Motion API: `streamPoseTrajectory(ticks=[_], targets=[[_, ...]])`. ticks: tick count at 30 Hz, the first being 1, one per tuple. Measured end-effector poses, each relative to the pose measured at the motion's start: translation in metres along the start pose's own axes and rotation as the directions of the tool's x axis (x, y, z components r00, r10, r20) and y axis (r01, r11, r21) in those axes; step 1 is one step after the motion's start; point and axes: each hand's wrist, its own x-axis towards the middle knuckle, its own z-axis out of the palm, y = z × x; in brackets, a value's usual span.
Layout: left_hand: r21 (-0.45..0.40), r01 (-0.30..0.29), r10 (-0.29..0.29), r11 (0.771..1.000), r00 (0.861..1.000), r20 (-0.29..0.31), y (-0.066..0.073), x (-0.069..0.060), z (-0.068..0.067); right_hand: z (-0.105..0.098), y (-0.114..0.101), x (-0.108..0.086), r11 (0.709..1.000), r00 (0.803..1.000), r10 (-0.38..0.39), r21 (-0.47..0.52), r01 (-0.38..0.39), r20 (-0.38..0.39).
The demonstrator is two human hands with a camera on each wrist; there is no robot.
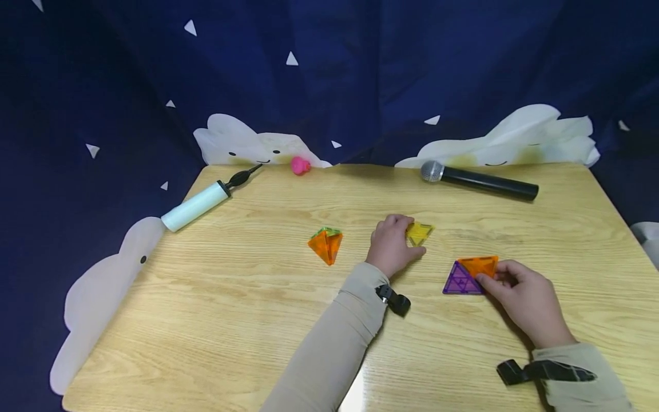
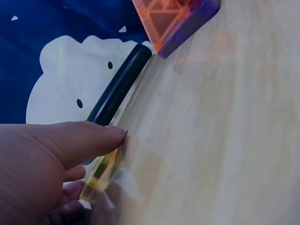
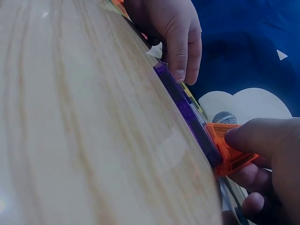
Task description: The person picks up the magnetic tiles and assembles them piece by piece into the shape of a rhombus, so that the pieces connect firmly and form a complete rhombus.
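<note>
Just left of a yellow triangular magnetic tile (image 1: 420,232) on the table is my left hand (image 1: 392,245). Its fingers reach the tile's upper left corner, while the thumb extends beside the lower tip; the left wrist view shows the thumb (image 2: 96,140) in front of the tile. My right hand (image 1: 530,300) pinches an orange triangular magnetic tile (image 1: 479,265) between thumb and fingers. One edge of that tile meets a purple triangular tile (image 1: 461,280), which lies flat. In the right wrist view the orange tile (image 3: 229,147) tilts up from the purple one (image 3: 187,115).
A small orange and green tile pyramid (image 1: 326,245) stands left of my left hand. Toward the back lie a black microphone (image 1: 484,182) and a pink knob-like object (image 1: 300,166). A pale blue hand pump (image 1: 198,206) rests along the left edge of the wooden table (image 1: 231,320).
</note>
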Motion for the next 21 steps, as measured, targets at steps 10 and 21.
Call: streamPoseTrajectory(ticks=[10,21], targets=[[0.086,-0.022,0.017,0.996,0.998,0.058,0.002,-0.003,-0.008,0.001,0.0,0.0,1.0,1.0,0.015,0.003,-0.015,0.013],[0.087,-0.064,0.057,0.994,0.995,0.081,0.002,-0.013,-0.013,0.0,-0.001,0.0,1.0,1.0,0.011,-0.002,-0.011,0.019]])
